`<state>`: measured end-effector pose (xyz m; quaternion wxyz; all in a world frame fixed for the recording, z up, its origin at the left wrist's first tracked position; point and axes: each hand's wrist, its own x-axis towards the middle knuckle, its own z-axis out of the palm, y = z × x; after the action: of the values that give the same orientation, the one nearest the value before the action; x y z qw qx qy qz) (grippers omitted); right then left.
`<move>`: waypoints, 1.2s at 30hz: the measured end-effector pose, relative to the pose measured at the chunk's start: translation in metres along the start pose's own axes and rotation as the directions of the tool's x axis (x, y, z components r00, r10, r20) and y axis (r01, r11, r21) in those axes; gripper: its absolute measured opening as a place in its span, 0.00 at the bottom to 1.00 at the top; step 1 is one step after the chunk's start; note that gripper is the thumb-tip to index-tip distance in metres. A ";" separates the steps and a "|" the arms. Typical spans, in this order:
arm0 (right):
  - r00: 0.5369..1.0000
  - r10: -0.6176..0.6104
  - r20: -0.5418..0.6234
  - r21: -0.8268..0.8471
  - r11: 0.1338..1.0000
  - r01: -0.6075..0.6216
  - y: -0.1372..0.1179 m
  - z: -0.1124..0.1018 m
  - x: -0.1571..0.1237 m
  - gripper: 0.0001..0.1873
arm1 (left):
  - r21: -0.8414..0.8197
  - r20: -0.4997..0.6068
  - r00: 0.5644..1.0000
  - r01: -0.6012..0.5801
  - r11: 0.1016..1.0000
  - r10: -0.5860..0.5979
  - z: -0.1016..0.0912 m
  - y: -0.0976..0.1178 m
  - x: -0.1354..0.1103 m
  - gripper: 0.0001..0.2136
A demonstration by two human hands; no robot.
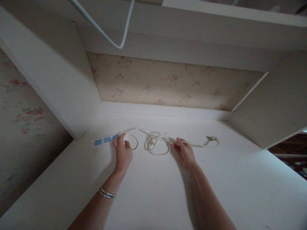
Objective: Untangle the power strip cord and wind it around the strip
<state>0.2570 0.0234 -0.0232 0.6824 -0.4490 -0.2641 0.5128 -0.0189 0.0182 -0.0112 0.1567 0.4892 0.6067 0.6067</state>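
A white power strip [105,139] with blue sockets lies on the white desk [155,188] at the back left. Its cream cable [154,143] runs right in loose tangled loops and ends in a plug [212,138]. My left hand [122,153] rests at the strip's right end, fingers closed around the spot where the cable leaves it. My right hand [184,151] pinches the cable just right of the loops. A silver bangle [107,192] sits on my left wrist.
The desk sits in an alcove with white side panels [59,83] and floral wallpaper [168,83] at the back. A white shelf [216,35] overhangs above. A thin white hanger wire [115,35] dangles from the top.
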 end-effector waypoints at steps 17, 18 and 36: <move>0.988 -0.034 0.151 0.220 0.976 0.000 -0.020 0.021 -0.022 0.14 | -0.007 0.514 0.780 -0.412 0.911 0.357 0.003 0.032 -0.043 0.29; 0.989 -0.024 0.147 0.240 0.971 -0.012 -0.022 0.021 -0.022 0.14 | 0.010 0.558 0.769 -0.383 0.924 0.312 0.004 0.030 -0.043 0.31; 0.990 0.124 0.062 0.542 0.829 -0.137 -0.038 0.015 -0.022 0.07 | -0.212 0.615 0.787 0.224 0.951 -0.049 0.012 0.022 -0.042 0.34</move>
<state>0.2547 0.0056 0.0198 0.7420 -0.2469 -0.0842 0.6175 0.0190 -0.0120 -0.0113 0.4512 0.5843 0.4696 0.4842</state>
